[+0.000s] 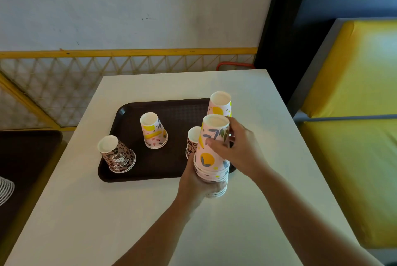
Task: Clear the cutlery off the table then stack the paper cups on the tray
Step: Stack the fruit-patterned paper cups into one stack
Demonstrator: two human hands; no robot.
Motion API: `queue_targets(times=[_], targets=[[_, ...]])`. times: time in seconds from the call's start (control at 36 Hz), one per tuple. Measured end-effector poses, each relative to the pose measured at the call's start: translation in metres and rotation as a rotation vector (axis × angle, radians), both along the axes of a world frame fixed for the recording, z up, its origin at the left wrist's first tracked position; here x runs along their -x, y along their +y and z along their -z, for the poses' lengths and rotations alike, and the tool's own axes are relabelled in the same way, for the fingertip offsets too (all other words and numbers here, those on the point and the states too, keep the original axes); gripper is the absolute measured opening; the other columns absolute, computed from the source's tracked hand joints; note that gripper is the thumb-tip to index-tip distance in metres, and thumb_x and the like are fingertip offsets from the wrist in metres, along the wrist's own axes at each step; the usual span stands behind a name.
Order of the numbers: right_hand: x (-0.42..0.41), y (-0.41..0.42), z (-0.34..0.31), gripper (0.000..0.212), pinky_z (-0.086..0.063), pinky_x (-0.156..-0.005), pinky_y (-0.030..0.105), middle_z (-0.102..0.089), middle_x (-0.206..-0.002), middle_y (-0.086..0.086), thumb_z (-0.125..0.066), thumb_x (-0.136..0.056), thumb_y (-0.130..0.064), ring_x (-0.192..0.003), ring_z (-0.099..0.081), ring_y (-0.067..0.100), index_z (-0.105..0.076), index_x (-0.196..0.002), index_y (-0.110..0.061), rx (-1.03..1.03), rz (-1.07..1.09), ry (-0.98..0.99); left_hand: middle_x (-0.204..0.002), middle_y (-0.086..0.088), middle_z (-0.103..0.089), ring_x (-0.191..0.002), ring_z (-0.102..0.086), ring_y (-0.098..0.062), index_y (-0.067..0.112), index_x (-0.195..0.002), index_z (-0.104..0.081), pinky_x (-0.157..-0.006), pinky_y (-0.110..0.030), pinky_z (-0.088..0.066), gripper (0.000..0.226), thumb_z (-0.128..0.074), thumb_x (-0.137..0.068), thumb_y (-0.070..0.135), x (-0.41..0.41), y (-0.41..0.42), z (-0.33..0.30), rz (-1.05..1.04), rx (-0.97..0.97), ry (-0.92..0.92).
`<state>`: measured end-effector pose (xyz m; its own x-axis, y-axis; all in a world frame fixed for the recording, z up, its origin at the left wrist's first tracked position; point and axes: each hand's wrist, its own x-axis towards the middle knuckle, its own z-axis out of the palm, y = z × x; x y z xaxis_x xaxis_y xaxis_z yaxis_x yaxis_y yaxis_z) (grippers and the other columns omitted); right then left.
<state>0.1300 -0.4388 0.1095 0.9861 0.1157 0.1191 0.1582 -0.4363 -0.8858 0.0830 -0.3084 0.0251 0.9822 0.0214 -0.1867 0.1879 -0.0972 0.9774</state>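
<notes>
A dark brown tray point(171, 169) lies on the white table point(129, 212). Upside-down paper cups stand on it: a leopard-print cup point(117, 155) at the front left, a fruit-print cup point(153, 131) in the middle, another leopard-print cup point(192, 141) partly hidden, and a fruit-print cup point(220, 104) at the back right. My left hand point(197, 181) grips the bottom of an inverted stack of cups point(211, 158) held over the tray's front right corner. My right hand point(236, 147) grips the top cup of that stack.
A second dark tray point(25, 158) sits on a neighbouring table to the left, with white ridged items point(5, 190) at the frame edge. A yellow bench seat point(354, 115) runs along the right. A yellow lattice fence point(107, 67) and wall stand behind.
</notes>
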Motion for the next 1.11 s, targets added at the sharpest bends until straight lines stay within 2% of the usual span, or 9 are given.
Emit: queue_targets(times=[0.08,0.19,0.33,0.47,0.58,0.75,0.94,1.06,1.11], targets=[[-0.004,-0.001,-0.005,0.035,-0.055,-0.077,0.027,-0.068,-0.097,-0.006,-0.075,-0.074,-0.027,-0.088,-0.065,0.008,-0.056,-0.103,-0.028,-0.031,0.018,-0.018,-0.106,0.007,-0.071,-0.099,-0.066,-0.008,0.026,-0.123,-0.051,-0.083,-0.024,-0.055,0.090,-0.085,-0.040,0.029,0.001,0.001,0.002,0.021,0.016,-0.003],[-0.014,-0.005,-0.012,0.033,-0.055,-0.073,0.023,-0.067,-0.093,-0.009,-0.072,-0.076,-0.025,-0.087,-0.065,0.007,-0.055,-0.104,-0.025,-0.067,0.051,-0.069,-0.099,0.009,-0.071,-0.094,-0.067,-0.008,0.027,-0.112,-0.054,-0.080,-0.025,-0.056,0.082,-0.085,-0.036,0.035,0.002,0.003,0.004,0.005,-0.008,0.029],[-0.034,-0.008,-0.037,0.048,-0.057,-0.076,0.039,-0.068,-0.095,-0.003,-0.066,-0.070,-0.044,-0.089,-0.067,0.014,-0.058,-0.109,-0.017,-0.216,0.139,-0.142,-0.098,0.006,-0.071,-0.091,-0.067,-0.007,0.028,-0.108,-0.054,-0.076,-0.021,-0.054,0.080,-0.084,-0.034,0.038,0.001,0.003,0.007,-0.004,-0.028,0.057],[-0.055,-0.012,-0.066,0.040,-0.057,-0.079,0.030,-0.064,-0.099,-0.011,-0.068,-0.083,-0.022,-0.094,-0.066,0.007,-0.053,-0.118,-0.010,-0.344,0.222,-0.271,-0.103,0.002,-0.070,-0.097,-0.067,-0.016,0.023,-0.114,-0.053,-0.083,-0.030,-0.056,0.085,-0.085,-0.036,0.036,-0.001,0.002,0.008,-0.007,-0.029,0.041],[-0.072,-0.009,-0.065,0.049,-0.054,-0.080,0.020,-0.061,-0.105,-0.011,-0.071,-0.080,-0.020,-0.096,-0.062,0.000,-0.049,-0.123,-0.011,-0.312,0.288,-0.330,-0.104,0.003,-0.070,-0.096,-0.066,-0.012,0.026,-0.115,-0.053,-0.083,-0.027,-0.055,0.086,-0.083,-0.035,0.037,-0.002,0.000,0.004,-0.013,-0.002,0.030],[-0.085,-0.003,-0.036,0.068,-0.053,-0.088,0.032,-0.060,-0.116,-0.001,-0.065,-0.066,-0.045,-0.105,-0.059,0.014,-0.049,-0.125,-0.013,-0.220,0.267,-0.310,-0.099,0.007,-0.070,-0.089,-0.066,-0.003,0.027,-0.113,-0.052,-0.074,-0.017,-0.052,0.086,-0.083,-0.034,0.037,-0.005,0.000,0.007,-0.010,-0.010,0.030],[-0.089,-0.003,-0.003,0.063,-0.052,-0.091,0.040,-0.057,-0.124,0.005,-0.074,-0.076,-0.029,-0.111,-0.055,0.018,-0.046,-0.130,-0.012,-0.033,0.232,-0.198,-0.099,0.011,-0.068,-0.091,-0.064,0.003,0.026,-0.114,-0.051,-0.076,-0.013,-0.051,0.087,-0.082,-0.034,0.041,-0.006,0.003,0.010,0.004,-0.043,0.027],[-0.075,-0.005,-0.001,0.076,-0.041,-0.099,0.031,-0.042,-0.141,0.001,-0.071,-0.077,-0.041,-0.126,-0.041,0.012,-0.034,-0.140,-0.018,-0.002,0.268,-0.204,-0.095,0.012,-0.067,-0.087,-0.064,0.007,0.026,-0.109,-0.052,-0.071,-0.009,-0.049,0.081,-0.082,-0.035,0.038,-0.007,0.002,0.006,-0.004,-0.029,0.009],[-0.061,-0.005,-0.003,0.074,-0.040,-0.096,0.022,-0.043,-0.137,-0.002,-0.069,-0.077,-0.046,-0.121,-0.043,0.006,-0.037,-0.137,-0.018,-0.047,0.281,-0.254,-0.096,0.012,-0.067,-0.088,-0.064,0.007,0.028,-0.107,-0.052,-0.072,-0.009,-0.049,0.079,-0.082,-0.035,0.038,-0.007,0.002,0.005,-0.011,-0.026,0.002]])
